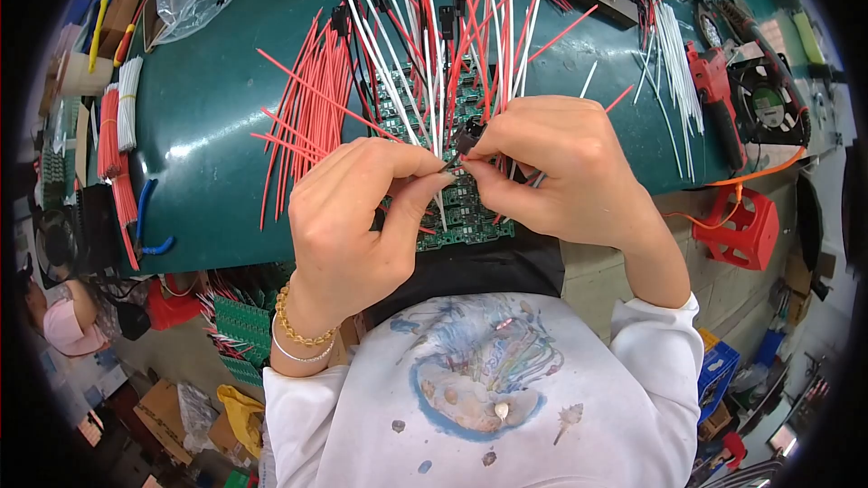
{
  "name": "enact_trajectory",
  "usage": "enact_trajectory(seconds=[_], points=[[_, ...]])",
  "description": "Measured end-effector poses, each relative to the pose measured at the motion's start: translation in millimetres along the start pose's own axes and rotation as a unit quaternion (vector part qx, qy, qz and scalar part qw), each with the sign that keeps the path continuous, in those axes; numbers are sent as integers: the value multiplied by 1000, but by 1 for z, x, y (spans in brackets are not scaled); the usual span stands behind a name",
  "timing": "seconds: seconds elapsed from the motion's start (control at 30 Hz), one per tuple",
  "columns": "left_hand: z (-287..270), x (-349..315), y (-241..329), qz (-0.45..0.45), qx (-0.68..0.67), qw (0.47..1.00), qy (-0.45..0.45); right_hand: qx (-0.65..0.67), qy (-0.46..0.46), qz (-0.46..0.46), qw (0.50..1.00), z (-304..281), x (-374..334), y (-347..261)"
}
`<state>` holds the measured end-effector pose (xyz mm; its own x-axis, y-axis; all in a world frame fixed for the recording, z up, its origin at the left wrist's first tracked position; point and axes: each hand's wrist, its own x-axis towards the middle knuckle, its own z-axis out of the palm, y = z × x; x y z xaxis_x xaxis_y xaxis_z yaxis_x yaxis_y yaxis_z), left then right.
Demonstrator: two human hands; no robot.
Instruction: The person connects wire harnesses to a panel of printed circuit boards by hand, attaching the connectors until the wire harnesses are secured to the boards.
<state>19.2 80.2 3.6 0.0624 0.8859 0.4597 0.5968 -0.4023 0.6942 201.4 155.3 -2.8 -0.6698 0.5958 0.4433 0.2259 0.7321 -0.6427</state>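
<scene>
Over a panel of green circuit boards (467,224), my two hands meet at a small black plug connector (467,142) with thin leads. My left hand (348,208) pinches a short black wire (452,163) between thumb and forefinger. The fingertips of my right hand (561,163) close on the connector, where a bit of red shows; they partly hide it. White and red wires (438,99) rise from the boards behind my hands, several with black plugs (447,22) on their ends. Left of the boards lies a loose pile of red wires (312,99).
All this lies on a green table (208,181). At right are white wires (678,81), a red power tool (714,95) and a black fan (767,104). Bundled wires (108,126) lie at left. A red stool (743,226) stands below the table's right edge.
</scene>
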Motion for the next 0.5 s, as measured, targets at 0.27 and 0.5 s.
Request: enact_trajectory(seconds=[0.27,0.5], points=[[0,-2,0,-9,-4,1000,4,-21,-8,-6,1000,0,1,-1],[-1,-3,1,-11,9,1000,11,-19,4,-16,1000,2,1,-1]])
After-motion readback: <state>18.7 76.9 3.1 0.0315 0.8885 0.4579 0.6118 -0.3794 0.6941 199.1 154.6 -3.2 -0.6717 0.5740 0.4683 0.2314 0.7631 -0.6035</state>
